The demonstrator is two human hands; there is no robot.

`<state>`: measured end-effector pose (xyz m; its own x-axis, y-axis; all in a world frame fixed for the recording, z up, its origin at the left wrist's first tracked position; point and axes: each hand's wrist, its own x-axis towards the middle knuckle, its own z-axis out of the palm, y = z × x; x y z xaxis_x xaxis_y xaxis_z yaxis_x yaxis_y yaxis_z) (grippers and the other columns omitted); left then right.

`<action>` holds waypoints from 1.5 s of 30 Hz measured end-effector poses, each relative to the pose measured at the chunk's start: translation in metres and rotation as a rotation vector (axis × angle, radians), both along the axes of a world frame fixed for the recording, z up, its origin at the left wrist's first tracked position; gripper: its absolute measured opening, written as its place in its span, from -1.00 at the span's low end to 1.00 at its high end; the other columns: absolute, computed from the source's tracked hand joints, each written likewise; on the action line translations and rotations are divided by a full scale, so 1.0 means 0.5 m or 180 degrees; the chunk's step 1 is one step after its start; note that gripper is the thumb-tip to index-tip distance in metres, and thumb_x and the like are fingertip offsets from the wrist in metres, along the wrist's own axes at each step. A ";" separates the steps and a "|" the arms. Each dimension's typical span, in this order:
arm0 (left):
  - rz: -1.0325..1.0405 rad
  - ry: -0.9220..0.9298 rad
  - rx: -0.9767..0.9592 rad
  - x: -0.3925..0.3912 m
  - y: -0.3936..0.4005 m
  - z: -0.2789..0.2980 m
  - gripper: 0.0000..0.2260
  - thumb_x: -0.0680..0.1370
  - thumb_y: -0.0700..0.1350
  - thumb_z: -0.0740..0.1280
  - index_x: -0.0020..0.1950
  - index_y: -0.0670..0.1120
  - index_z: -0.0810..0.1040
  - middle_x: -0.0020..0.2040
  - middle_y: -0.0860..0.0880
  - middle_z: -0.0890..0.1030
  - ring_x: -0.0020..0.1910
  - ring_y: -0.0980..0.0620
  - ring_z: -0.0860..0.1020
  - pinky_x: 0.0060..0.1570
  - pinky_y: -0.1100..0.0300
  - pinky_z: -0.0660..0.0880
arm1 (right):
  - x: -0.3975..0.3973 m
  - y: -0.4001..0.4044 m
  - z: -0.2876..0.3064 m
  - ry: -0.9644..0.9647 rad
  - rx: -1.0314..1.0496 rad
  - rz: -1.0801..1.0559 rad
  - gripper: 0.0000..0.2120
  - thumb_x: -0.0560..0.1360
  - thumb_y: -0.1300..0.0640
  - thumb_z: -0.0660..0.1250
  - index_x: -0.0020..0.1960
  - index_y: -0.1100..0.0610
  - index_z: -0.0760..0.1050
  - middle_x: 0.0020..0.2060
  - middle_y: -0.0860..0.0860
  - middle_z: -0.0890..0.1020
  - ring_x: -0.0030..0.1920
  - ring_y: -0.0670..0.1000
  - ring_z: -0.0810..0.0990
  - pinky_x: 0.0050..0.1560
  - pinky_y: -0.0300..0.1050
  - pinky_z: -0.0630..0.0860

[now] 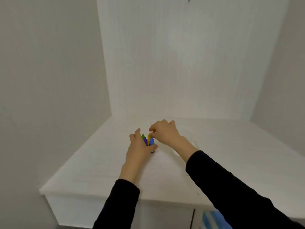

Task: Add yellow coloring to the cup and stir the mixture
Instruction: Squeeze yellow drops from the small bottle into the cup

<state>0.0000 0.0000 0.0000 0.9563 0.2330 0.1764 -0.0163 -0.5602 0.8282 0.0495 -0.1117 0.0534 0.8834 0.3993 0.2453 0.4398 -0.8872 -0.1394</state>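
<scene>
both arms reach forward in black sleeves. the left hand [138, 149] is cupped with its thumb out to the right, fingers curved. the right hand [163, 132] is arched above it, palm down, fingertips pinched together.

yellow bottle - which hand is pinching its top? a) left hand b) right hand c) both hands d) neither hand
b: the right hand pinches the top of the yellow bottle, while the left hand wraps around the cluster of bottles.
</scene>
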 end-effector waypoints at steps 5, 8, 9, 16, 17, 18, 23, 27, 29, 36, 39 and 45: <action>-0.0050 0.0080 0.0037 0.019 -0.011 -0.015 -0.09 0.40 -0.04 0.53 0.55 -0.09 0.00 0.39 -0.14 0.27 0.21 -0.10 0.49 -0.02 0.15 0.37 | 0.009 0.018 -0.005 0.0010 -0.0165 -0.0132 -0.68 0.54 -0.08 0.21 0.25 -0.03 0.50 0.09 -0.08 0.62 0.16 0.02 0.46 0.01 -0.03 0.15; -0.0005 0.0104 0.0029 0.028 -0.013 -0.022 -0.10 0.40 -0.05 0.53 0.54 -0.12 0.02 0.38 -0.17 0.30 0.21 -0.12 0.49 -0.01 0.17 0.37 | 0.014 0.021 -0.001 0.0061 -0.0140 -0.0282 -0.71 0.52 -0.08 0.23 0.13 0.03 0.58 0.00 -0.03 0.65 0.04 0.03 0.53 0.01 -0.02 0.15; 0.0004 0.0115 0.0032 0.031 -0.012 -0.024 -0.11 0.40 -0.06 0.53 0.54 -0.12 0.03 0.38 -0.17 0.31 0.21 -0.12 0.48 -0.01 0.18 0.36 | 0.014 0.023 0.000 0.0114 -0.0110 -0.0323 -0.73 0.52 -0.04 0.24 0.09 0.05 0.60 -0.03 -0.02 0.66 -0.03 0.03 0.54 0.01 -0.02 0.15; 0.0025 0.0189 -0.0027 0.043 -0.012 -0.025 -0.23 0.40 -0.08 0.53 0.45 -0.18 0.16 0.25 -0.17 0.43 0.05 -0.07 0.47 -0.06 0.17 0.38 | 0.011 0.033 0.009 0.0318 0.0136 -0.0441 -0.78 0.47 0.19 0.24 0.02 0.12 0.62 -0.06 0.04 0.67 -0.14 0.05 0.50 0.00 -0.03 0.19; 0.0028 0.0198 -0.0006 0.044 -0.012 -0.024 -0.28 0.40 -0.08 0.52 0.40 -0.19 0.20 0.20 -0.17 0.45 -0.01 -0.06 0.47 -0.10 0.18 0.39 | 0.012 0.031 0.009 0.0281 0.0176 -0.0441 -0.78 0.48 0.20 0.23 0.01 0.12 0.62 -0.06 0.04 0.67 -0.14 0.05 0.51 0.00 -0.04 0.20; 0.0024 0.0210 0.0015 0.044 -0.013 -0.023 -0.34 0.40 -0.08 0.52 0.35 -0.19 0.24 0.16 -0.17 0.47 -0.06 -0.04 0.46 -0.16 0.20 0.37 | 0.011 0.029 0.011 0.0248 0.0232 -0.0441 -0.78 0.48 0.20 0.22 0.01 0.12 0.62 -0.05 0.04 0.67 -0.13 0.05 0.51 0.00 -0.05 0.21; 0.0001 0.0282 0.0077 0.043 -0.005 -0.015 -0.42 0.39 -0.08 0.52 0.26 -0.17 0.29 0.13 -0.17 0.47 -0.08 -0.05 0.45 -0.17 0.19 0.35 | 0.009 0.003 0.039 0.0157 0.0565 -0.0418 -0.80 0.51 0.18 0.22 0.00 0.13 0.61 -0.01 0.03 0.65 0.02 0.09 0.57 0.06 -0.04 0.26; -0.0030 0.0411 0.0183 0.045 0.012 -0.005 -0.29 0.40 -0.04 0.52 0.41 -0.15 0.22 0.22 -0.13 0.45 0.02 -0.03 0.46 -0.08 0.22 0.35 | -0.001 -0.033 0.072 0.0108 0.0774 -0.0432 -0.81 0.50 0.17 0.23 -0.03 0.12 0.62 -0.04 0.04 0.66 0.02 0.11 0.57 0.07 -0.03 0.31; -0.0053 0.0442 0.0160 0.042 0.019 -0.001 -0.17 0.38 0.00 0.53 0.50 -0.11 0.13 0.35 -0.14 0.38 0.18 -0.07 0.47 0.01 0.23 0.34 | -0.010 -0.051 0.084 0.0127 0.0837 -0.0433 -0.82 0.51 0.17 0.24 -0.02 0.13 0.62 -0.04 0.05 0.66 0.00 0.10 0.58 0.11 -0.01 0.38; 0.0207 -0.0489 0.0549 0.006 -0.011 0.041 -0.35 0.41 0.18 0.45 0.41 0.06 0.28 0.30 0.04 0.32 -0.12 0.09 0.51 -0.19 0.15 0.41 | -0.049 -0.100 0.126 0.0116 0.1084 -0.0336 -0.82 0.50 0.17 0.28 0.00 0.18 0.63 -0.07 0.10 0.67 -0.10 0.12 0.60 -0.04 -0.02 0.51; 0.0148 -0.0764 0.0629 -0.009 -0.052 0.069 -0.54 0.41 0.25 0.40 0.23 0.13 0.40 0.12 0.19 0.42 -0.21 0.17 0.49 -0.29 0.20 0.33 | -0.070 -0.110 0.139 0.0144 0.1192 -0.0223 -0.83 0.50 0.17 0.29 -0.01 0.19 0.64 -0.10 0.09 0.68 -0.13 0.10 0.62 -0.12 -0.05 0.53; 0.0038 -0.0799 0.0334 -0.031 -0.104 0.095 -0.77 0.46 0.17 0.39 -0.06 0.11 0.41 -0.11 0.18 0.51 -0.26 0.16 0.49 -0.29 0.15 0.34 | -0.110 -0.134 0.155 0.0206 0.1507 -0.0012 -0.85 0.49 0.17 0.31 -0.09 0.18 0.64 -0.22 0.02 0.64 -0.12 0.09 0.63 -0.16 -0.06 0.52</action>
<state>-0.0153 -0.0522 0.0474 0.8769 0.2118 0.4314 -0.2067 -0.6442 0.7364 -0.0054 -0.1785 0.1307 0.9041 0.2537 0.3439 0.4137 -0.7212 -0.5557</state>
